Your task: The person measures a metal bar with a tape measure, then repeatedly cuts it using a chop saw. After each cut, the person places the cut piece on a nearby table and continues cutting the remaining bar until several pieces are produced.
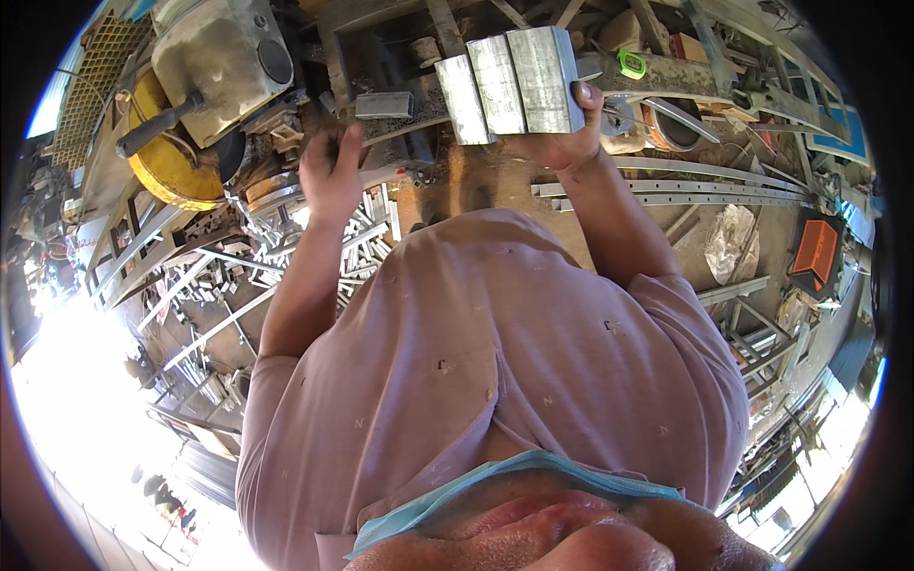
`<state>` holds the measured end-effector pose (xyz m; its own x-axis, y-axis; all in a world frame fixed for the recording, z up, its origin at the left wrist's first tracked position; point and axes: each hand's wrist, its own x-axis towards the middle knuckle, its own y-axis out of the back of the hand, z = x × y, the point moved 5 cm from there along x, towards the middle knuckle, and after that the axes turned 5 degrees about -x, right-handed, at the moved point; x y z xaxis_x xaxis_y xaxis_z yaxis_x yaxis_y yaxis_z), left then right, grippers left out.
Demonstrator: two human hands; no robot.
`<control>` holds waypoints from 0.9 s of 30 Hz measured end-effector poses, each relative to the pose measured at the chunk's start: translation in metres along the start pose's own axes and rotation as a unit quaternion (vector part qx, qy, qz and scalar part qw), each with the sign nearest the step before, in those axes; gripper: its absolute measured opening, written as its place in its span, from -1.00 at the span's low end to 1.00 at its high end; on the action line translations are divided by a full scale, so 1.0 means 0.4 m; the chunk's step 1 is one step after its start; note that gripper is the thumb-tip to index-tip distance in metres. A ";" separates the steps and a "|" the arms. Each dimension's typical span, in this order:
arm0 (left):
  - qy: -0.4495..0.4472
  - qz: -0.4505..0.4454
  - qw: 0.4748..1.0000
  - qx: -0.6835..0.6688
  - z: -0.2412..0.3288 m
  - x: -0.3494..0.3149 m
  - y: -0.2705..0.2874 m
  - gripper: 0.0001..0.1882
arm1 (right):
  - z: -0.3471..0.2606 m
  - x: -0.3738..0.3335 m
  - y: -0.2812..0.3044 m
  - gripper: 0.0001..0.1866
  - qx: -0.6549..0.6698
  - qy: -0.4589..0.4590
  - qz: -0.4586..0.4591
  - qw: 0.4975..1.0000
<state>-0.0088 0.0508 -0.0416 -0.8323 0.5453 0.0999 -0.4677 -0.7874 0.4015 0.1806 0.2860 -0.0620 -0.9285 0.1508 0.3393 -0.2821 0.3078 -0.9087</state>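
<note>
My right hand [571, 133] grips a row of three short pieces of grey metal tube [493, 84], held side by side above the workbench [666, 76]. Its thumb presses on the right end of the row, while most of the fingers are hidden beneath. Over the bench's near edge, my left hand [330, 176] has its thumb and fingers apart, with nothing visible between them. Another short metal tube piece [384, 105] lies on the bench just right of that hand, not touched by it.
At the left stands a machine with a grey housing [214, 57], a yellow guard [167, 157] and a black handle [157, 126]. A small green device [631, 64] sits on the bench. Many cut metal pieces [367, 238] litter the floor; long perforated bars [685, 195] lie at the right.
</note>
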 end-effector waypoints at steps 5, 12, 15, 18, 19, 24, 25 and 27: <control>0.011 -0.065 0.976 0.209 -0.204 -0.071 0.097 -0.75 | 0.014 0.008 0.017 0.04 0.027 0.009 -0.021 0.999; 0.016 -0.158 0.855 0.494 -0.416 -0.171 0.203 -0.65 | 0.031 0.021 0.023 0.39 -0.042 -0.010 0.029 0.999; 0.028 -0.169 0.829 0.533 -0.462 -0.185 0.238 -0.62 | 0.046 0.027 0.016 0.41 -0.049 -0.035 0.025 0.998; 0.081 -0.185 0.796 0.571 -0.501 -0.200 0.265 -0.60 | 0.053 0.029 0.028 0.42 -0.054 -0.040 0.049 0.997; 0.092 -0.189 0.785 0.582 -0.512 -0.201 0.272 -0.60 | 0.053 0.028 0.032 0.42 -0.049 -0.036 0.042 0.997; 0.140 -0.229 0.731 0.627 -0.568 -0.188 0.300 -0.65 | 0.041 0.020 0.086 0.25 -0.037 -0.044 0.028 0.998; 0.142 -0.246 0.726 0.627 -0.576 -0.184 0.300 -0.64 | 0.037 0.019 0.096 0.17 -0.022 -0.046 0.024 0.998; 0.154 -0.270 0.705 0.637 -0.585 -0.180 0.304 -0.62 | 0.020 0.014 0.106 -0.04 0.051 -0.055 0.004 0.997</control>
<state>-0.0753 -0.1515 -0.2130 -0.7515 0.4245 -0.5050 -0.2568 0.5169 0.8166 0.1615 0.2925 -0.1008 -0.9504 0.0468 0.3076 -0.2918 0.2092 -0.9333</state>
